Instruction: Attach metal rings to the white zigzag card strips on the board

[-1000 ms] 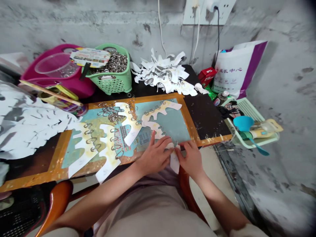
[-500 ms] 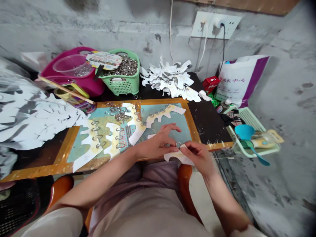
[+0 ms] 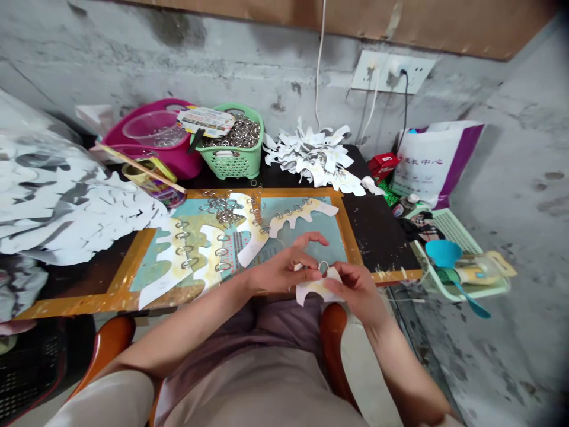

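The right hand (image 3: 359, 290) pinches a white, yellow-stained paper piece with a scalloped edge (image 3: 309, 289) between thumb and fingers. The left hand (image 3: 284, 264) grips the same piece from its other side, thumb laid along the top, one finger lifted clear and curved. A silver metal ring (image 3: 323, 264) stands up at the piece's upper edge, between the two hands; whether it is through the paper is hard to tell. The piece is at the near edge of the dark table (image 3: 377, 231), above the person's lap.

Just beyond the hands, four white, yellow-stained, notched paper strips (image 3: 253, 237) lie on a pale blue sheet bordered with orange-brown tape (image 3: 306, 231), each carrying a row of metal rings. A loose heap of silver rings (image 3: 222, 209) is near them. Farther back stand a light green plastic basket filled with rings (image 3: 229, 163) and a magenta plastic basket (image 3: 189, 163), beside a tangled pile of white paper cutouts (image 3: 311, 157). A larger mass of white cut paper (image 3: 84, 201) covers the table's left end.
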Available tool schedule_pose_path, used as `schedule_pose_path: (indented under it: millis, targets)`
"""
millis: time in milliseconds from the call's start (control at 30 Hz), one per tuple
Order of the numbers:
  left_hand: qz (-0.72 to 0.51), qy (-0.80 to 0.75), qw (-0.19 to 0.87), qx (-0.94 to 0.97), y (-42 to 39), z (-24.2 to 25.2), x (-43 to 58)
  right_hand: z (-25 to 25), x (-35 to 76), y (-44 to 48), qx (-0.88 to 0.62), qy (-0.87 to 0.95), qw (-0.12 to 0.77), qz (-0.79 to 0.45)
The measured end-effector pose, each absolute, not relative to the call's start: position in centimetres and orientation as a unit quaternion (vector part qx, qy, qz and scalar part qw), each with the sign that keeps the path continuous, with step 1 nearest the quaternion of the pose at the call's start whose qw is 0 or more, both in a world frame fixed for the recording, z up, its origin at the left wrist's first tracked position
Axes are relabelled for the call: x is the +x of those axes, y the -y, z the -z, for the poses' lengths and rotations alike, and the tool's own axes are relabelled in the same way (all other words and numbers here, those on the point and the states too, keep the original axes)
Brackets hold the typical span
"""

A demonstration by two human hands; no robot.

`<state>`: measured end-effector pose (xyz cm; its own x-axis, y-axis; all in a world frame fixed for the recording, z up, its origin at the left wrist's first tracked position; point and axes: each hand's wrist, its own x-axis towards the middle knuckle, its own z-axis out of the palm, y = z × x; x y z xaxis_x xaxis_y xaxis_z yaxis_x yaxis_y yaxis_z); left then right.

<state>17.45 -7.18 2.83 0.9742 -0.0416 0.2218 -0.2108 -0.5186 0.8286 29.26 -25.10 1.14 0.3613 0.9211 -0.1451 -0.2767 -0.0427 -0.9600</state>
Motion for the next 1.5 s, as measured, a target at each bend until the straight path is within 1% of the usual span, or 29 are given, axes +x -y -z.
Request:
schedule_pose_path:
  millis: [67, 200, 333, 400, 467, 567, 767, 867, 1000, 1067, 1167, 1200, 1233, 1267, 1300, 1333, 1367, 1400, 1433, 1500]
  targets:
    - [-0.094, 0.068, 0.473, 0.874, 7.2, -2.5, 17.3, -1.1, 28.8, 25.1, -0.54, 0.302, 0.622, -0.48]
    - [-0.111, 0.092, 0.41, 0.901, 7.2, -1.9, 17.0, 0.0, 28.0, 25.5, -0.519, 0.29, 0.633, -0.495]
    - [-0.111, 0.111, 0.424, 0.892, 7.2, -2.5, 16.8, 0.6, 28.2, 25.7, -0.497, 0.303, 0.631, -0.513]
    - [-0.116, 0.101, 0.427, 0.891, 7.3, -2.9, 16.7, 0.2, 28.6, 25.5, -0.503, 0.315, 0.636, -0.493]
    - [-0.124, 0.087, 0.411, 0.899, 7.4, -3.1, 16.6, -0.3, 28.8, 25.2, -0.541, 0.324, 0.634, -0.448]
    - [-0.148, 0.06, 0.397, 0.904, 7.6, -2.9, 16.5, -1.3, 29.0, 24.9, -0.597, 0.347, 0.607, -0.393]
    - [-0.174, -0.001, 0.407, 0.897, 8.0, -3.8, 16.4, -2.2, 28.7, 25.0, -0.634, 0.404, 0.56, -0.348]
    - [-0.199, -0.023, 0.405, 0.892, 8.8, -4.2, 16.8, -1.7, 28.2, 25.0, -0.637, 0.385, 0.586, -0.321]
    - [-0.225, -0.064, 0.431, 0.872, 9.4, -3.3, 17.6, -0.4, 27.6, 24.7, -0.601, 0.309, 0.663, -0.321]
    - [-0.245, -0.102, 0.429, 0.863, 9.4, -2.8, 17.4, 0.2, 27.7, 24.5, -0.584, 0.276, 0.687, -0.331]
    - [-0.307, -0.18, 0.419, 0.835, 10.2, -2.8, 15.8, 0.8, 28.0, 24.3, -0.58, 0.24, 0.706, -0.329]
    - [-0.318, -0.199, 0.43, 0.821, 10.9, -2.9, 14.9, 0.9, 28.1, 24.3, -0.58, 0.23, 0.71, -0.325]
    - [-0.318, -0.216, 0.463, 0.799, 11.8, -2.9, 14.0, 1.0, 28.1, 24.3, -0.581, 0.222, 0.714, -0.322]
    - [-0.272, -0.218, 0.524, 0.777, 13.0, -2.7, 13.2, 1.1, 28.1, 24.2, -0.582, 0.216, 0.716, -0.319]
    - [-0.197, -0.199, 0.591, 0.756, 14.2, -2.4, 12.6, 1.1, 28.0, 24.2, -0.584, 0.211, 0.718, -0.314]
    - [-0.093, -0.164, 0.663, 0.725, 15.3, -1.9, 12.3, 1.2, 27.8, 24.1, -0.586, 0.208, 0.72, -0.308]
    - [-0.019, -0.146, 0.729, 0.669, 16.3, -1.3, 12.3, 1.2, 27.6, 24.0, -0.588, 0.206, 0.722, -0.301]
    - [-0.001, -0.147, 0.784, 0.603, 17.1, -0.6, 12.6, 1.2, 27.3, 23.9, -0.589, 0.207, 0.723, -0.295]
    - [-0.04, -0.158, 0.82, 0.549, 17.6, 0.1, 13.2, 1.2, 27.0, 23.8, -0.59, 0.21, 0.723, -0.29]
    - [-0.173, -0.245, 0.833, 0.465, 17.7, 1.1, 14.9, 1.1, 26.5, 23.6, -0.592, 0.217, 0.721, -0.287]
